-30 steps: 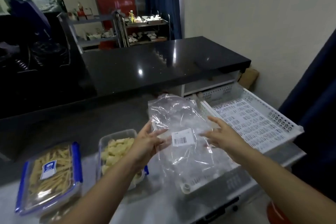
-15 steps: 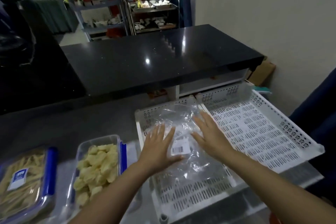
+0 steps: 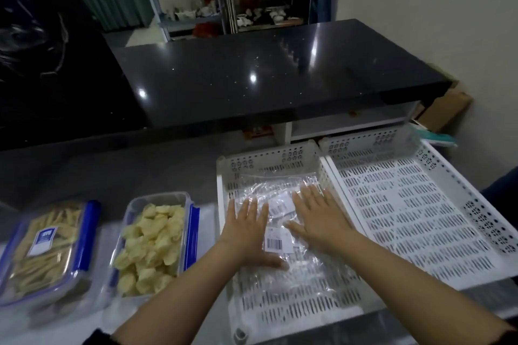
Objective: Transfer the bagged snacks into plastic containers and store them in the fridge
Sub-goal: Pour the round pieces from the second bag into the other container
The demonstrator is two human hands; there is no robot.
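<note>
Pressed flat at lower centre, fingers straight and spread: left hand (image 3: 246, 228) and right hand (image 3: 318, 218) on empty clear bags (image 3: 280, 204) inside left white tray (image 3: 224, 204).

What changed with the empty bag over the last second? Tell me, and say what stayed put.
The clear bag went from held up to lying flat in the left white basket. Left hand and right hand now press it with straight fingers. Both snack containers stayed.

Black counter (image 3: 252, 70), trolley (image 3: 269, 0) behind
</note>
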